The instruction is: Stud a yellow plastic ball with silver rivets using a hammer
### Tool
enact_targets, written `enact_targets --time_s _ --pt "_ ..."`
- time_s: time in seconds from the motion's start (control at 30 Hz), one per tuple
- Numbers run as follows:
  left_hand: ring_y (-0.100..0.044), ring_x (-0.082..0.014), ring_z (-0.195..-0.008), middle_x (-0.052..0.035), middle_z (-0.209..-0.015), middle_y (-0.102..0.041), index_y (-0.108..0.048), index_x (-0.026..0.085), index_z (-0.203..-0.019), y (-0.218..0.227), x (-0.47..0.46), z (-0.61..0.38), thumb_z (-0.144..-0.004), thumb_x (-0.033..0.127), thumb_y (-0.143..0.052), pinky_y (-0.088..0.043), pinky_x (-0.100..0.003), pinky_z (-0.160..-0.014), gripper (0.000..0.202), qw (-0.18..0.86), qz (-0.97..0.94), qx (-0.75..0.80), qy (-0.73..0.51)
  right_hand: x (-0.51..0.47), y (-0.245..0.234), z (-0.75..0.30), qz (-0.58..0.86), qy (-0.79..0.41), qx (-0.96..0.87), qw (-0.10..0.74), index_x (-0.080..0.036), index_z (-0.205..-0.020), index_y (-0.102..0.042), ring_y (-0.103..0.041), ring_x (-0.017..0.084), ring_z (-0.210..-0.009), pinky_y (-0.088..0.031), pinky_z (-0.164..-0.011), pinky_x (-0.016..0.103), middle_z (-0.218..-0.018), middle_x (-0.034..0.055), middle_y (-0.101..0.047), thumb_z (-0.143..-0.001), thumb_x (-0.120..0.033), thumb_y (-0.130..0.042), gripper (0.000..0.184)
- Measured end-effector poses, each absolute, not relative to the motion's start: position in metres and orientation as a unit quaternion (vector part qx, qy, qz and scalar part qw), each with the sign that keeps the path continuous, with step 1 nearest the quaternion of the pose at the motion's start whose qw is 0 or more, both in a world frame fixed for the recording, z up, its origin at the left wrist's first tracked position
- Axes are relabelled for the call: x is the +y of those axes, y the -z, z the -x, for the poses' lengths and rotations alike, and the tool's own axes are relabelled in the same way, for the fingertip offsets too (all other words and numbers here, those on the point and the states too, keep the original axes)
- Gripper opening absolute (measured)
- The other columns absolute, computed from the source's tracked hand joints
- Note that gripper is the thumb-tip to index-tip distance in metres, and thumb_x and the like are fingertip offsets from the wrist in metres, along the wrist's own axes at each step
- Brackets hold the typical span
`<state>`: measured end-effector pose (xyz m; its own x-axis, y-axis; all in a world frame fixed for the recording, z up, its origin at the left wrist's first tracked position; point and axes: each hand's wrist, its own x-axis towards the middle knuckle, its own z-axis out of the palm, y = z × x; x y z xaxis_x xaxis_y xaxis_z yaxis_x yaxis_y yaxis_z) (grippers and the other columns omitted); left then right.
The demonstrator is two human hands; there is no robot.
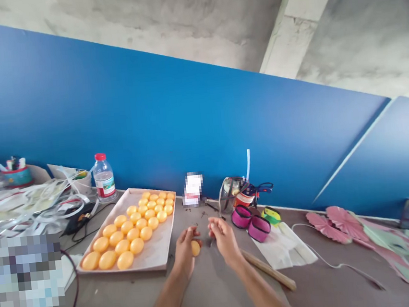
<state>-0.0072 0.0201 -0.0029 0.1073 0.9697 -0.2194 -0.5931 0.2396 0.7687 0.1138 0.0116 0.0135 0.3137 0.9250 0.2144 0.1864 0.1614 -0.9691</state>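
My left hand (pixel 186 247) is closed around an orange ball (pixel 196 248), which looks like a table tennis ball and shows beside the palm under the curled fingers. Just to its right, my right hand (pixel 222 236) has its thumb and fingers pinched together; anything between them is too small to make out. A small gap separates the two hands above the grey table (pixel 210 293). Left of them lies a shallow white tray (pixel 146 261) with several orange balls (pixel 136 246) in rows. Small dark bits are scattered on the table beyond my hands.
A wooden stick (pixel 270 270) lies by my right forearm. Purple cuffs (pixel 258 228) rest near a white sheet (pixel 284 247). Behind stand a bottle (pixel 104 177), a phone-like object (pixel 193 189) and a blue partition (pixel 186 116). White strips (pixel 50 207) pile up left; pink fabric (pixel 344 222) lies right.
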Motion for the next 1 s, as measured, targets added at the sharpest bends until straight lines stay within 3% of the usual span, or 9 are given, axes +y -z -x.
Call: enact_targets --time_s 0.13,0.3,0.5,0.63,0.73,0.87,1.0 --pt "-0.053 -0.0097 -0.05 0.0004 -0.064 -0.056 -0.058 0.013 -0.085 0.0 0.019 0.008 -0.059 0.05 -0.066 -0.04 -0.022 -0.049 0.046 0.689 -0.252 0.357 -0.579 -0.02 0.006 -0.097 0.57 -0.344 -0.493 0.56 -0.017 -0.094 -0.059 -0.059 0.016 -0.066 -0.047 -0.061 0.028 -0.084 0.0056 -0.063 -0.075 -0.038 -0.052 0.029" --pt "-0.051 -0.0092 -0.05 0.0035 -0.061 -0.051 -0.056 0.015 -0.09 -0.002 0.016 0.011 -0.066 0.056 -0.058 -0.039 -0.022 -0.048 0.047 0.677 -0.28 0.338 -0.591 -0.029 0.024 -0.077 0.54 -0.357 -0.48 0.592 -0.02 -0.096 -0.06 -0.059 0.02 -0.088 -0.047 -0.075 0.03 -0.095 0.0059 -0.064 -0.073 -0.036 -0.055 0.028" --pt "-0.056 -0.0138 -0.065 -0.0021 -0.076 -0.054 -0.052 0.015 -0.099 -0.006 0.011 0.009 -0.071 0.055 -0.053 -0.045 -0.026 -0.057 0.049 0.751 -0.217 0.277 -0.559 -0.035 0.022 -0.073 0.481 -0.412 -0.449 0.63 -0.024 -0.11 -0.053 -0.058 0.021 -0.093 -0.046 -0.083 0.035 -0.105 0.0048 -0.062 -0.068 -0.03 -0.063 0.043" --pt "-0.056 -0.0148 -0.07 -0.0055 -0.088 -0.056 -0.051 0.017 -0.104 -0.011 0.005 0.007 -0.074 0.054 -0.051 -0.044 -0.025 -0.056 0.048 0.787 -0.245 0.245 -0.511 -0.036 0.014 -0.078 0.495 -0.416 -0.406 0.646 -0.024 -0.109 -0.053 -0.057 0.02 -0.094 -0.046 -0.079 0.032 -0.107 0.0038 -0.061 -0.065 -0.03 -0.066 0.046" --pt "-0.056 -0.0148 -0.071 -0.0071 -0.092 -0.056 -0.051 0.017 -0.105 -0.011 0.004 0.006 -0.074 0.05 -0.052 -0.043 -0.023 -0.053 0.045 0.791 -0.262 0.242 -0.497 -0.034 0.014 -0.081 0.495 -0.422 -0.376 0.66 -0.023 -0.108 -0.054 -0.059 0.016 -0.076 -0.047 -0.066 0.027 -0.093 0.002 -0.063 -0.066 -0.034 -0.067 0.046" --pt "-0.053 -0.0121 -0.067 -0.0072 -0.094 -0.056 -0.052 0.016 -0.108 -0.007 0.003 0.006 -0.071 0.038 -0.059 -0.04 -0.02 -0.049 0.044 0.779 -0.311 0.243 -0.488 -0.028 0.021 -0.085 0.439 -0.491 -0.336 0.674 -0.021 -0.115 -0.05 -0.046 0.011 -0.044 -0.037 -0.044 0.023 -0.056 -0.0055 -0.055 -0.071 -0.04 -0.061 0.049" --pt "-0.052 -0.0098 -0.06 -0.0048 -0.09 -0.059 -0.051 0.018 -0.115 -0.002 0.0 0.002 -0.064 0.028 -0.066 -0.04 -0.021 -0.052 0.054 0.72 -0.401 0.307 -0.476 -0.025 0.026 -0.088 0.416 -0.507 -0.309 0.689 -0.022 -0.111 -0.056 -0.05 0.011 -0.05 -0.039 -0.049 0.024 -0.068 -0.0016 -0.063 -0.07 -0.039 -0.061 0.044"
